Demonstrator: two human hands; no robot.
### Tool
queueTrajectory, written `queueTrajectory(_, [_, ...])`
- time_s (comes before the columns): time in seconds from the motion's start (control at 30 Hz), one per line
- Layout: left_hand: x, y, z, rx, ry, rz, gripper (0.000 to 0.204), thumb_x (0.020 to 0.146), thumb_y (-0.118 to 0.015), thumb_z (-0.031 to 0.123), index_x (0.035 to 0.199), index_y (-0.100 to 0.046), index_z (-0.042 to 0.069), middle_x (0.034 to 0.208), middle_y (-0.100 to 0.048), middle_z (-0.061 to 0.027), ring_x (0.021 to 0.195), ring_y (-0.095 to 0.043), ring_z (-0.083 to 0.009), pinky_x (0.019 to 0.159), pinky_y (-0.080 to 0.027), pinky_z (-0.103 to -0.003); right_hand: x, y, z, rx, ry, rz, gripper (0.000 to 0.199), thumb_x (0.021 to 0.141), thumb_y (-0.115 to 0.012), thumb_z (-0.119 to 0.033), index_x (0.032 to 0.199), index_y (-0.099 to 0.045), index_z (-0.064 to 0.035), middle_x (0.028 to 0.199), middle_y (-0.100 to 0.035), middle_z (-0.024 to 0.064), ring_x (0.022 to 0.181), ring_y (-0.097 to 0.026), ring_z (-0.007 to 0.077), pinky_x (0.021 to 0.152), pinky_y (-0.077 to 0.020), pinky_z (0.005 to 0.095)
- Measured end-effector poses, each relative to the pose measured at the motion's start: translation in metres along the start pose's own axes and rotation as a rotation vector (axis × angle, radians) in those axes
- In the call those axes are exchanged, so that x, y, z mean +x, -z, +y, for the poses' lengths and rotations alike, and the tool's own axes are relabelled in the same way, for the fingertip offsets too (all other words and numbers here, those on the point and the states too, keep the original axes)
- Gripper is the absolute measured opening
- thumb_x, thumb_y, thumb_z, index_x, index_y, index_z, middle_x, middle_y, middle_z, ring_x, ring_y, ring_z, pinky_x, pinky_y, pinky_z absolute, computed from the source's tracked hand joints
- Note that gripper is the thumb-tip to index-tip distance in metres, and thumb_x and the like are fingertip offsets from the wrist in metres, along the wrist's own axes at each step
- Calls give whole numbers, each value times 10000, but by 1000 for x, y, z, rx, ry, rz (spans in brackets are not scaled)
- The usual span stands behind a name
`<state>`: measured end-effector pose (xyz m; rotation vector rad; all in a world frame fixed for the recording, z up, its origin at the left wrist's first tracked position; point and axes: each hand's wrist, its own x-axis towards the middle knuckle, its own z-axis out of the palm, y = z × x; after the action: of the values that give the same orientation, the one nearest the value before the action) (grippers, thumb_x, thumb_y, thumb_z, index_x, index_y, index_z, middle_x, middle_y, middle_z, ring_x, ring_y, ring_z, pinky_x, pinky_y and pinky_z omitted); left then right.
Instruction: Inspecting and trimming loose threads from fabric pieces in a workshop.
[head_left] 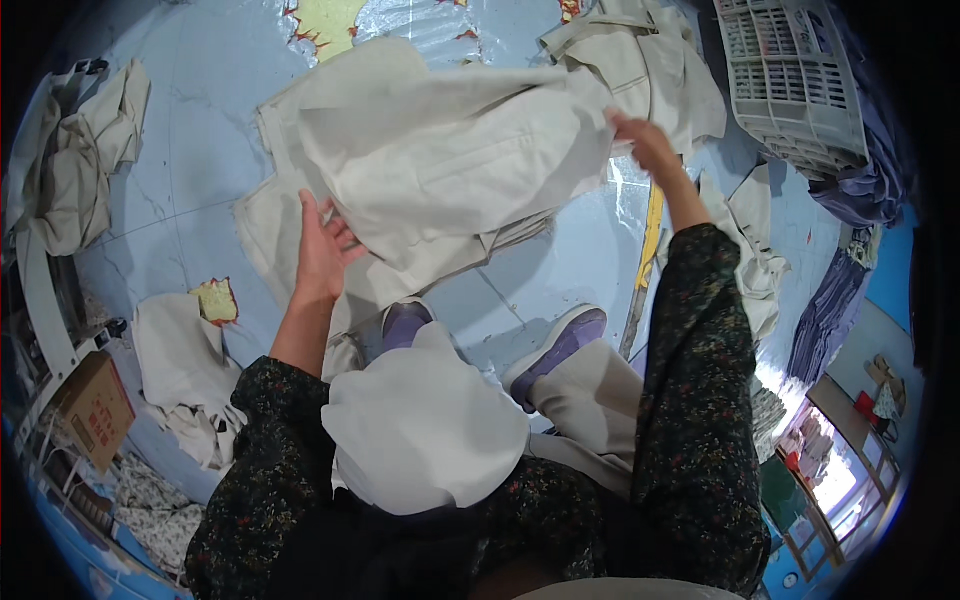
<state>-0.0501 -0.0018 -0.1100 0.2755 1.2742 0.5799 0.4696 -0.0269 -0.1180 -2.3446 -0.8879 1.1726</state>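
A cream cloth piece (440, 150) with a stitched seam line is partly lifted over a pile of similar cream cloth (270, 215) on the floor. My right hand (650, 148), a little blurred, pinches the right end of the upper piece. Beside its lower left edge is my left hand (325, 245), open, fingers spread and palm turned toward the cloth. Whether its fingertips touch the fabric I cannot tell. Another white cloth (425, 430) lies over my lap, close above my purple shoes (560, 350).
More cream cloth lies at the far right (640, 60), the left (85, 160) and lower left (185, 350). A white plastic basket (795, 80) stands at the upper right, near purple cloth (830, 310). A yellow strip (650, 235) runs along the floor; a cardboard box (95, 410) is left.
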Motion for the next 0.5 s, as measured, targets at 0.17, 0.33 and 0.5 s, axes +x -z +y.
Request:
queueTrajectory(0.17, [28,15,-52,477,-127,139,489,925,-717,375,1266,-544,70,1131,-633,-67,997,-625,-173,810,-519,-346,-25,-39,30,222,23,-18,307,811,-807,-193,1033,-717,-1,786,-654,-15,628,-522,75,583,-384,237])
queueTrajectory(0.33, [70,2,-5,172,-351,279,154,993,-597,175,1056,-599,34,964,-642,-42,846,-611,-136,711,-508,-306,-29,-3,-55,261,276,178,209,847,-790,-175,758,-642,-58,632,-507,-66,562,-426,34,517,-302,235])
queueTrajectory(0.5, [9,7,107,-34,-1014,215,161,1041,-535,213,962,-569,76,900,-610,-20,781,-575,-103,699,-505,-267,-70,31,-175,509,730,168,164,901,-763,-174,1022,-742,-64,705,-579,-88,572,-381,-13,515,-233,199])
